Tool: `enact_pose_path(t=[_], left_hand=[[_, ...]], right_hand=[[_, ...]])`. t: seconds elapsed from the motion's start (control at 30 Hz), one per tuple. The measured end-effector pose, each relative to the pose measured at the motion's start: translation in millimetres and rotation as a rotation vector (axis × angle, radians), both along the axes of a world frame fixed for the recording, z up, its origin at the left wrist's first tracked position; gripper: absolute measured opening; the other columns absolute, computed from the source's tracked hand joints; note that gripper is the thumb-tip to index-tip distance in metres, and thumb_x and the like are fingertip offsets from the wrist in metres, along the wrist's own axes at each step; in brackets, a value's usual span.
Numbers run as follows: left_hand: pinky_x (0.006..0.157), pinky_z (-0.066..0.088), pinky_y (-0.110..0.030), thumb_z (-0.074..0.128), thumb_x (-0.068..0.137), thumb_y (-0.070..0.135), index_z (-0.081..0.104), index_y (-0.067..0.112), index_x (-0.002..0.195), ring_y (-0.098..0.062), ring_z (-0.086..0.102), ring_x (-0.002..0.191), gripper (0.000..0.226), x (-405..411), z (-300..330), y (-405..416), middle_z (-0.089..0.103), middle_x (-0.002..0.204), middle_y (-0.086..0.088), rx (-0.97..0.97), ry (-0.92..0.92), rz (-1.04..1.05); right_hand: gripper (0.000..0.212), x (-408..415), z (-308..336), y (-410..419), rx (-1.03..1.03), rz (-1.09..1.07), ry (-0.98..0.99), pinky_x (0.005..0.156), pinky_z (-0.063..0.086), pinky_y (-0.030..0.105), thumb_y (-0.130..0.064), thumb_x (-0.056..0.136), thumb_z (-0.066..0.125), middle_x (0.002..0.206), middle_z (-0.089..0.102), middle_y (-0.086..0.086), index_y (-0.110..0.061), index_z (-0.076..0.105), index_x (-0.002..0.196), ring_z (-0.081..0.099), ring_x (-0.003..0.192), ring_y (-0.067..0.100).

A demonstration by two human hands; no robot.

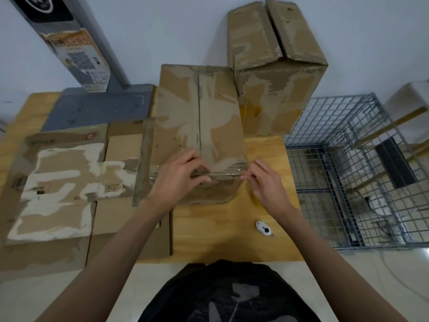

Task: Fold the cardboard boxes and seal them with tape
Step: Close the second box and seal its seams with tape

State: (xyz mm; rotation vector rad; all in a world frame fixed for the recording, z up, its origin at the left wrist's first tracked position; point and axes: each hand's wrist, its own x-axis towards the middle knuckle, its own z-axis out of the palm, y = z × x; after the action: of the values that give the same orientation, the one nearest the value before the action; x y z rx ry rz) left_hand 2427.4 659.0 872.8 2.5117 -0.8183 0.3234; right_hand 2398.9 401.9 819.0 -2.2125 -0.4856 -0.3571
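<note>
A worn cardboard box [199,117] stands on the wooden table [222,231] in front of me, its top flaps closed along a centre seam. A strip of clear tape [225,174] stretches across the box's near top edge. My left hand [181,177] presses the tape's left end onto the box. My right hand [267,182] pinches the tape's right end at the box's near right corner. A second folded box [276,66] stands behind, at the right.
Flattened cardboard sheets [58,187] lie stacked on the table's left. A small white cutter [263,227] lies on the table near my right arm. A wire mesh basket [352,163] stands right of the table. A grey stand base [99,108] sits at the back left.
</note>
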Motion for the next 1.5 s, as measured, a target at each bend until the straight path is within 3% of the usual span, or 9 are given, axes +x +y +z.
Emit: enact_pose_path(t=[0.17, 0.4, 0.57, 0.7, 0.93, 1.07, 1.2, 1.37, 1.5], left_hand=[[0.058, 0.052, -0.029, 0.075, 0.083, 0.045, 0.077, 0.014, 0.094, -0.012, 0.054, 0.076, 0.033, -10, -5, 49, 0.058, 0.084, 0.003, -0.036, -0.163, 0.098], [0.064, 0.041, -0.009, 0.083, 0.076, 0.035, 0.07, 0.01, 0.095, -0.003, 0.042, 0.067, 0.033, -37, -19, 80, 0.057, 0.08, 0.005, -0.185, -0.091, 0.341], [0.068, 0.055, -0.025, 0.077, 0.081, 0.034, 0.069, 0.014, 0.107, -0.007, 0.061, 0.075, 0.034, -45, -22, 79, 0.064, 0.085, 0.003, -0.37, 0.044, 0.471], [0.079, 0.053, -0.01, 0.072, 0.09, 0.015, 0.072, 0.009, 0.115, 0.0, 0.066, 0.086, 0.027, -51, -20, 66, 0.071, 0.101, 0.004, -0.471, 0.002, 0.493], [0.079, 0.051, -0.012, 0.081, 0.077, 0.005, 0.076, 0.009, 0.102, -0.005, 0.062, 0.085, 0.025, -35, -15, 104, 0.067, 0.095, -0.001, -0.306, -0.047, 0.278], [0.068, 0.055, -0.035, 0.078, 0.085, 0.028, 0.07, 0.007, 0.081, -0.016, 0.059, 0.078, 0.023, -12, -10, 123, 0.055, 0.091, 0.003, -0.178, -0.06, 0.089], [0.064, 0.049, -0.032, 0.069, 0.088, 0.043, 0.067, 0.01, 0.077, -0.013, 0.052, 0.079, 0.035, 5, -4, 129, 0.054, 0.092, 0.006, -0.063, -0.117, -0.032], [0.07, 0.049, -0.026, 0.071, 0.082, 0.054, 0.066, 0.013, 0.082, -0.012, 0.055, 0.082, 0.041, 14, -1, 113, 0.059, 0.093, 0.002, 0.004, -0.193, -0.069], [0.074, 0.047, -0.018, 0.056, 0.084, 0.066, 0.069, 0.025, 0.114, -0.008, 0.055, 0.087, 0.052, 19, -6, 63, 0.061, 0.099, 0.006, 0.118, -0.227, -0.117]], right_hand=[[0.016, -1, 3, 10, -0.016, -0.007, -0.019, 0.07, 0.055, 0.047, -0.013, 0.101, 0.054, 0.092, 0.043, -0.01, -0.011, 0.055, 0.086, 0.058, 0.077, 0.02], [0.019, -9, 2, 15, 0.012, -0.104, 0.033, 0.065, 0.048, 0.047, -0.003, 0.097, 0.063, 0.086, 0.049, 0.001, -0.008, 0.054, 0.081, 0.051, 0.074, 0.021], [0.018, -13, 10, 25, 0.108, -0.211, 0.113, 0.067, 0.046, 0.021, -0.003, 0.092, 0.069, 0.085, 0.057, 0.0, -0.005, 0.056, 0.08, 0.058, 0.08, 0.006], [0.006, -22, 13, 27, 0.297, -0.311, 0.274, 0.078, 0.05, 0.009, -0.008, 0.093, 0.07, 0.102, 0.073, -0.006, -0.011, 0.066, 0.089, 0.067, 0.096, -0.003], [0.004, -5, 19, 17, 0.129, -0.24, 0.17, 0.079, 0.054, 0.014, -0.007, 0.086, 0.076, 0.098, 0.056, 0.002, -0.008, 0.073, 0.087, 0.062, 0.089, 0.009], [0.015, -4, 12, 15, 0.079, -0.104, 0.123, 0.085, 0.059, 0.024, -0.012, 0.083, 0.079, 0.103, 0.054, 0.002, -0.007, 0.065, 0.085, 0.065, 0.093, 0.012], [0.025, -2, 10, 24, 0.02, -0.184, 0.05, 0.081, 0.056, 0.024, -0.018, 0.085, 0.078, 0.11, 0.05, -0.003, -0.011, 0.055, 0.078, 0.061, 0.091, 0.006], [0.023, 2, 12, 29, -0.035, -0.163, 0.021, 0.089, 0.051, 0.038, -0.009, 0.092, 0.069, 0.11, 0.051, -0.003, -0.014, 0.05, 0.081, 0.054, 0.112, 0.017], [0.026, 4, 11, 29, -0.072, -0.173, 0.045, 0.09, 0.053, 0.045, -0.009, 0.092, 0.068, 0.102, 0.048, -0.002, -0.022, 0.046, 0.086, 0.057, 0.112, 0.027]])
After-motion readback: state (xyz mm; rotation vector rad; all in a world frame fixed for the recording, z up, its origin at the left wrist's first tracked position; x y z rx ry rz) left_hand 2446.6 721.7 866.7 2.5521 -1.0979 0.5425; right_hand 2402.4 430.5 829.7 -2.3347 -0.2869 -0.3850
